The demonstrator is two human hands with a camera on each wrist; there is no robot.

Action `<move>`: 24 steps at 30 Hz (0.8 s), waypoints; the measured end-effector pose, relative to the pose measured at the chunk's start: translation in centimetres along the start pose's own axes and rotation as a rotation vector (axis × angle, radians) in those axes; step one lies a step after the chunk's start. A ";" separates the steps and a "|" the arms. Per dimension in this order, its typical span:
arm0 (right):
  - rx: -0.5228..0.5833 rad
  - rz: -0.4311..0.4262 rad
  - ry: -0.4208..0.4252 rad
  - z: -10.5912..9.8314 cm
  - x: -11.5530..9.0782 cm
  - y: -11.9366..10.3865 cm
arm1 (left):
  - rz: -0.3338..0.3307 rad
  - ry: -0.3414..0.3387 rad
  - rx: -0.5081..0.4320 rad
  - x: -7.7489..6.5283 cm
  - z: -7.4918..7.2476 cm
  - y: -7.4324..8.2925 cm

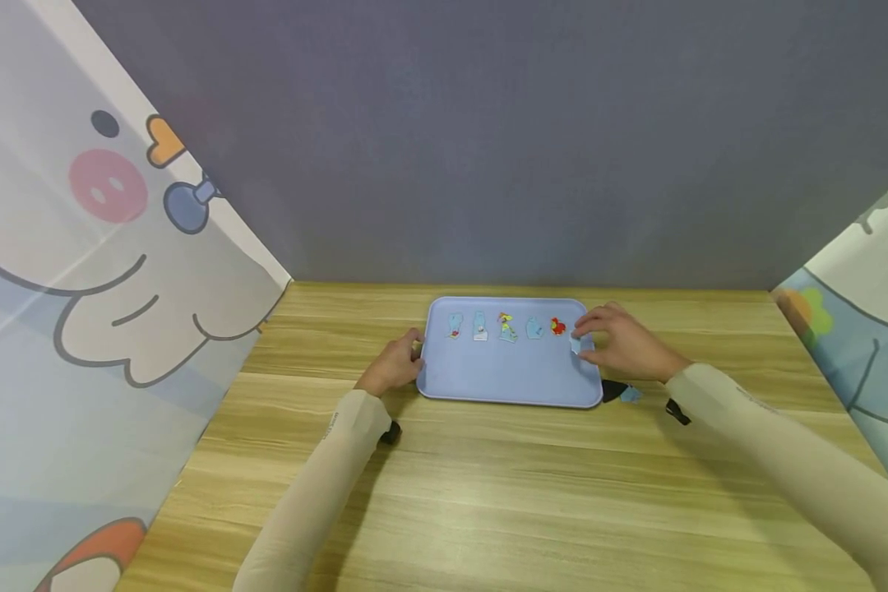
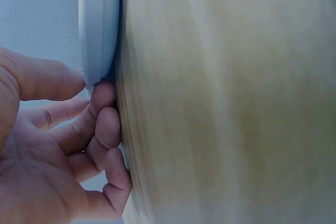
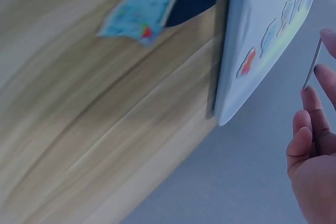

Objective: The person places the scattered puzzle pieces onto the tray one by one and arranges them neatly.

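1. Centrally, a small pale piece [image 1: 575, 342] is held over the right end of the tray [image 1: 503, 378]; the right wrist view shows it as a thin edge, apart from the tray's surface.
2. Right hand [image 1: 622, 341]: the grip is narrowed to the span of the pale piece, pinching it between thumb and fingertips; the remaining fingers are bent.
3. Row on the tray, along its far half, left to right: a light blue piece with a red mark [image 1: 455, 325]; a pale blue and white piece [image 1: 480, 327]; a yellow-and-red figure [image 1: 507, 327]; a plain blue piece [image 1: 534, 329]; a red piece [image 1: 557, 326]. The red piece lies nearest the right hand.
4. Left hand [image 1: 395, 363]: the grip is closed to the thickness of the tray's left rim, thumb on one face and a finger on the other; the lower fingers curl close to the tabletop [image 1: 444, 485].
5. Just beside the tray's near right corner, a black piece [image 1: 612, 390] and a speckled blue piece [image 1: 631, 395] lie on the tabletop.
6. Beyond the tabletop, a grey wall [image 1: 488, 148] stands behind; a cartoon-printed sheet [image 1: 37, 345] hangs at left.
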State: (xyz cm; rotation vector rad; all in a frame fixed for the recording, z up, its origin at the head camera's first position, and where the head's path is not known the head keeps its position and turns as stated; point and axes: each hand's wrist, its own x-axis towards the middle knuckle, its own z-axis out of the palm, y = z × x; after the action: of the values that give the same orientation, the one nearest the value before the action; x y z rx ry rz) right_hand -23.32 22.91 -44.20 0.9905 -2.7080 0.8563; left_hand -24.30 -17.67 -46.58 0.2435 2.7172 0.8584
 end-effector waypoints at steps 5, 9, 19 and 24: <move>0.022 -0.038 -0.009 1.2 1.7 -0.3 | 0.000 -0.001 0.003 0.1 -0.1 -0.1; 0.041 -0.069 -0.021 2.1 3.1 -1.1 | 0.007 0.003 0.004 0.1 -0.2 -0.1; 0.111 -0.009 -0.102 5.0 6.6 -4.3 | 0.011 -0.003 0.002 0.1 -0.3 0.1; 0.105 -0.004 -0.154 7.4 8.3 -6.1 | 0.004 -0.008 0.009 0.1 -0.2 0.0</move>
State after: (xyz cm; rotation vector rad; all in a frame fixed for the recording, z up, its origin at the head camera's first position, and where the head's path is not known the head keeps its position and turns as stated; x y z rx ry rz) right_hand -25.42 10.40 -44.91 1.1270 -2.8119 0.9686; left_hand -24.50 -17.76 -46.40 0.2535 2.7150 0.8444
